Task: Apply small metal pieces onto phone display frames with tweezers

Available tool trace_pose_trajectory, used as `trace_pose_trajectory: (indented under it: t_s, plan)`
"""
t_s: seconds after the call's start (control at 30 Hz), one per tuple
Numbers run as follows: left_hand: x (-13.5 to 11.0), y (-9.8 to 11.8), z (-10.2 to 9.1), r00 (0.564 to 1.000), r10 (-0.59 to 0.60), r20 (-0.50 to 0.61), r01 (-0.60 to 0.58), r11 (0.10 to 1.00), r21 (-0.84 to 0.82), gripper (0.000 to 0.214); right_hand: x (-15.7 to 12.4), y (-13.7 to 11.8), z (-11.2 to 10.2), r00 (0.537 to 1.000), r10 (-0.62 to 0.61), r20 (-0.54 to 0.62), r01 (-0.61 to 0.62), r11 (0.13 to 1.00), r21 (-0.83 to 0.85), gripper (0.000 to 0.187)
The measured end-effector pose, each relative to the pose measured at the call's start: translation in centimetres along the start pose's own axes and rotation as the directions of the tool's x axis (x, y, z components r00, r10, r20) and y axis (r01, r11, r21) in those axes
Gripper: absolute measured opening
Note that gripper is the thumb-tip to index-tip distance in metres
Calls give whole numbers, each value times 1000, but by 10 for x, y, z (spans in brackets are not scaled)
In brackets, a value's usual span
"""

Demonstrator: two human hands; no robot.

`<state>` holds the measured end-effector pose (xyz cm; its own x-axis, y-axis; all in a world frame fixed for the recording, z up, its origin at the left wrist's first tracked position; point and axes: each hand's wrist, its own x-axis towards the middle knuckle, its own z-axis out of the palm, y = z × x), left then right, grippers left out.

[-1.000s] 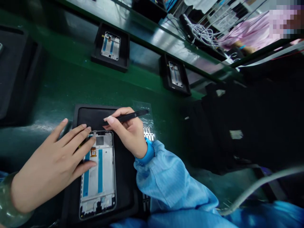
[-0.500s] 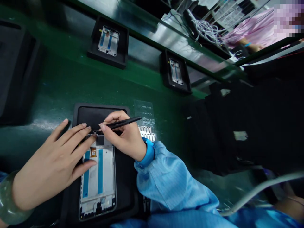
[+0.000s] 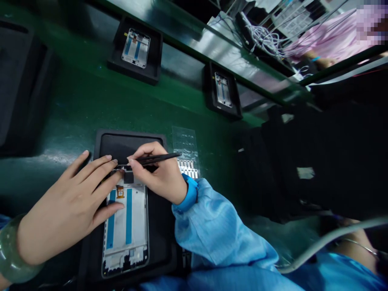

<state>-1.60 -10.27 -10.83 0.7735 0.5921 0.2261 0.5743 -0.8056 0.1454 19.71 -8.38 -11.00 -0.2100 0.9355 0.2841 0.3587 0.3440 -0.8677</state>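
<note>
While the right hand (image 3: 160, 176) pinches slim black tweezers (image 3: 156, 159) over the top of a phone frame (image 3: 125, 230), the open left hand (image 3: 66, 206) lies spread across that metal-edged frame. It sits in a black tray (image 3: 130, 135), with a clear plastic sheet (image 3: 184, 141) of small metal pieces (image 3: 188, 169) just beside it and two more frames (image 3: 136, 47) in trays up the glossy green bench (image 3: 85, 109).

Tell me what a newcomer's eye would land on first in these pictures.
The eye lands first on the phone display frame with its blue strips, lying on a black tray at lower centre. The left hand, wearing a jade-green bangle, presses on it, while the right hand, from a blue sleeve, brings black tweezers to its top edge. A co-worker's pink sleeve stands out top right.
</note>
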Motion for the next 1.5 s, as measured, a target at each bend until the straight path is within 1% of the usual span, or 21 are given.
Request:
trace_pose_trajectory:
  t_s: [0.03,0.1,0.23,0.33,0.47,0.53,0.7,0.87,1.1,1.23,1.3,1.37,1.43,1.5]
  plan:
    - [0,0,0,1000,-4,2,4,1000,-5,50,0,1,-1,999,35,-6,-35,999,39,9]
    - [0,0,1,1000,-9,6,10,1000,-17,50,0,2,-2,998,60,2,-60,997,53,10]
    - [-1,0,1,1000,-22,11,22,999,-31,51,1,0,-3,999,30,21,-30,1000,-4,9]
    - [-1,0,0,1000,-27,14,27,999,-35,51,1,-2,-2,998,35,43,-35,999,-22,8]
    - [0,0,0,1000,-17,12,18,999,-39,51,2,-3,1,996,22,88,-12,994,-108,6]
    - [0,-1,1,1000,-18,9,18,999,-40,52,2,-3,1,995,31,97,-19,993,-120,7]
    - [-1,-1,2,1000,-23,17,24,999,-44,53,3,-2,0,998,28,65,-24,999,-48,6]
    - [-1,0,2,999,-27,20,28,999,-31,55,3,-4,2,997,9,81,0,993,-114,8]
    - [-1,-1,2,998,-51,27,53,997,-63,53,2,-4,2,997,67,37,-62,990,-125,4]
    - [-1,-1,2,998,-56,24,57,995,-76,53,2,-3,2,996,86,30,-85,996,-32,5]
    - [-1,-1,2,998,-63,19,65,994,-84,53,2,-3,2,995,94,40,-93,995,-43,4]
    - [-1,-1,2,997,-70,17,71,993,-93,52,2,-5,3,998,46,52,-39,992,-122,3]
    - [0,-1,1,998,-67,21,69,993,-93,51,2,-5,3,995,-42,94,62,976,-210,4]
    - [0,-1,1,998,-59,26,61,995,-79,52,1,-5,2,983,-127,136,159,953,-258,6]
